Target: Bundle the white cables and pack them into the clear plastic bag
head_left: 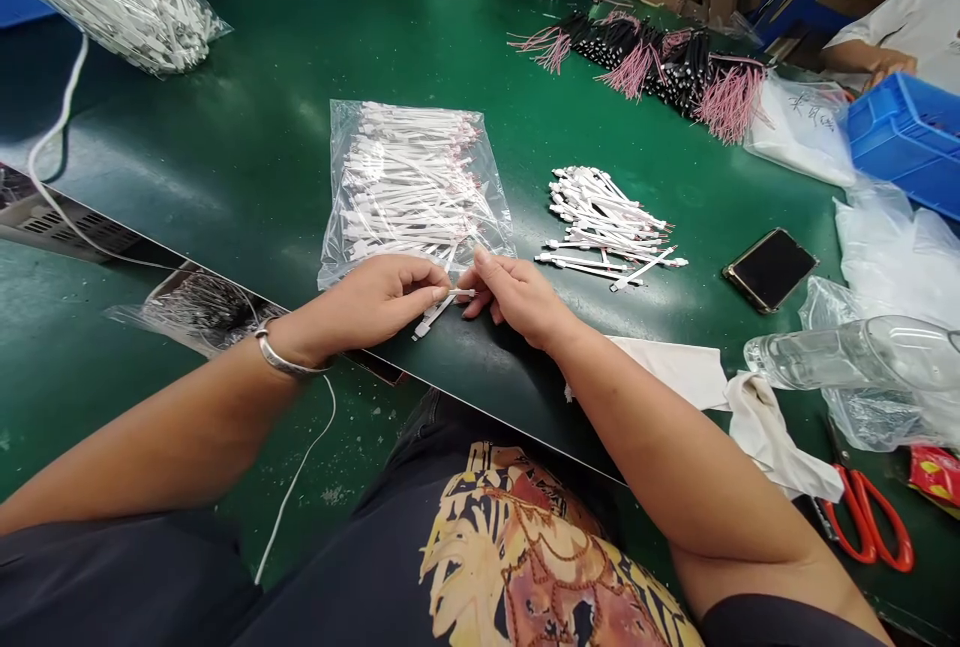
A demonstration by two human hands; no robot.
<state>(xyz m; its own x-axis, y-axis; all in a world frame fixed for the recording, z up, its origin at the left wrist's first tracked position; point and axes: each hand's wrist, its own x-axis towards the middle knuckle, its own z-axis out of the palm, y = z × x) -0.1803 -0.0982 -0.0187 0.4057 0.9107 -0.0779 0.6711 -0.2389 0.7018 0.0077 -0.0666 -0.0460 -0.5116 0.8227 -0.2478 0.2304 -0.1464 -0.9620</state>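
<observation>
My left hand (382,299) and my right hand (514,295) meet near the table's front edge, fingers pinched around short white cables. One white cable (433,317) slants down from between the fingertips, its plug end pointing toward me. Just beyond my hands lies a clear plastic bag (495,192) spread under rows of white cables (412,177). To the right of it, a loose pile of white cables (600,212) with small plugs and reddish wire ends rests on the green table (277,107). The fingers partly cover what they hold.
A phone (771,269), a glass bottle (847,352), a white cloth (772,432) and red-handled scissors (874,517) lie at right. Black-and-pink cable bundles (652,62) are at the back, near a blue bin (900,142). A bag of white parts (142,12) sits far left. Other people's hands show behind.
</observation>
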